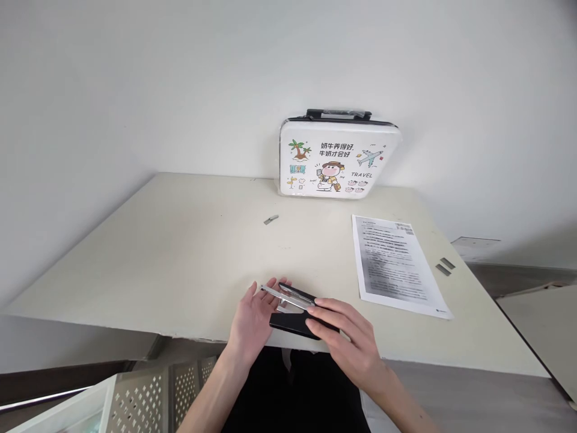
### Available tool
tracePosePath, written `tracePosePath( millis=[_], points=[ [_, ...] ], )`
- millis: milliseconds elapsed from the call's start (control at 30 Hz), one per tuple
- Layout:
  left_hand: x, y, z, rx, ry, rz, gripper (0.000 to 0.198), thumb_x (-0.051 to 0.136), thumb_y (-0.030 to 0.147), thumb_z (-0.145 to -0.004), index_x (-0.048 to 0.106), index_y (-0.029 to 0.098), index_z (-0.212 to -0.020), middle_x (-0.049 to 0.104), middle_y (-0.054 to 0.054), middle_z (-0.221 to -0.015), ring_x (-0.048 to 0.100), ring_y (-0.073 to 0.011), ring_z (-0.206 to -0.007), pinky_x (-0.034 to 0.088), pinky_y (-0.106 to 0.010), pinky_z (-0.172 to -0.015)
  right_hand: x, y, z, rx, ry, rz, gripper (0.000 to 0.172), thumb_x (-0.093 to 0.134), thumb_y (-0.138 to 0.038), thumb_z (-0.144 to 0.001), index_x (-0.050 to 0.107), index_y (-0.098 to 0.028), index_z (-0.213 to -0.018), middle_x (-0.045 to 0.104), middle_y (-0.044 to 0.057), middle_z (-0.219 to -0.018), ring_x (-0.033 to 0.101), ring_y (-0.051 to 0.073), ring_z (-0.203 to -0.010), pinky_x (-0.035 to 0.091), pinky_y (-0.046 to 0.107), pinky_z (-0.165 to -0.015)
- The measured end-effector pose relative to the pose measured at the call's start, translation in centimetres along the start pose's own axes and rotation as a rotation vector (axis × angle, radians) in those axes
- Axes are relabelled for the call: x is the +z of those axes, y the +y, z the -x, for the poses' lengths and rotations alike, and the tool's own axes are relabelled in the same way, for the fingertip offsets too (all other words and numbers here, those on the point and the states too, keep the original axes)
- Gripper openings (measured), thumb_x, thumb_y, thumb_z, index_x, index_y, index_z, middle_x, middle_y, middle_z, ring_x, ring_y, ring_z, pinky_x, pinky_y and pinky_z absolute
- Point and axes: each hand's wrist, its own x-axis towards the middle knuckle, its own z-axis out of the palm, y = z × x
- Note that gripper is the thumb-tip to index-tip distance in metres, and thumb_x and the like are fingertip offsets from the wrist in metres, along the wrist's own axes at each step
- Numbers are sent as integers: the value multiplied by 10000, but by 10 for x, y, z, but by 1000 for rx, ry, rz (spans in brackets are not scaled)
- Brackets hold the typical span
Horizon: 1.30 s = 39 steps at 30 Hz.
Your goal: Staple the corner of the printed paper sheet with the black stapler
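Observation:
A black stapler is opened up over the table's front edge, its silvery metal magazine showing between the black parts. My right hand is closed around its rear end at the right. My left hand lies palm up with fingers spread, beneath and beside the stapler's front end; nothing can be seen gripped in it. Farther back on the table lie small grey staple strips. Two more strips lie near the right edge, beside a printed sheet of paper.
A white cartoon-printed case with a black handle stands against the wall at the back of the pale table. Below the front edge at lower left is a perforated basket. Another pale surface is at the far right.

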Motion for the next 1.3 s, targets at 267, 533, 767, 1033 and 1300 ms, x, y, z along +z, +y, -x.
tracePosePath(
  millis=[267, 533, 767, 1033, 1300],
  points=[
    [-1, -1, 2, -71, 83, 207, 304, 463, 402, -993, 665, 198, -1091, 703, -128, -1348, 616, -313, -1339, 520, -514, -1105, 0, -2, 5, -66, -35, 40, 550, 684, -16, -921, 653, -306, -1387, 800, 45, -1175, 736, 261, -1166, 686, 446, -884],
    [-8, -6, 10, 205, 151, -66, 307, 522, 442, -985, 690, 200, -1072, 632, -68, -940, 638, -197, -847, 569, -377, -822, -7, 0, 6, 121, 148, 14, 595, 567, 38, -926, 677, -358, -1356, 786, 36, -1159, 724, 266, -1168, 683, 501, -892],
    [-11, -9, 21, 381, 147, -663, 536, 535, 495, -1004, 552, 319, -1510, 448, 11, -825, 408, -153, -689, 440, -302, -693, -3, 1, 11, 362, 176, -51, 512, 508, 7, -920, 713, -338, -1238, 749, 55, -1200, 655, 289, -1261, 643, 537, -909],
    [-15, -11, 11, 523, -38, -829, 472, 554, 387, -1006, 613, 271, -1460, 370, 7, -803, 417, -181, -744, 413, -310, -698, 25, 11, 0, 529, 123, -184, 301, 583, -135, -957, 717, -293, -1176, 736, 73, -1242, 669, 260, -1237, 592, 467, -998],
    [-37, 5, -3, 333, 105, 6, 367, 705, 357, -924, 685, 192, -1251, 408, 16, -811, 387, -123, -696, 403, -265, -673, 82, 70, -41, 766, 76, -404, 318, 756, -422, -897, 722, -237, -1154, 756, 84, -1198, 699, 268, -1122, 530, 430, -1036]
  ],
)
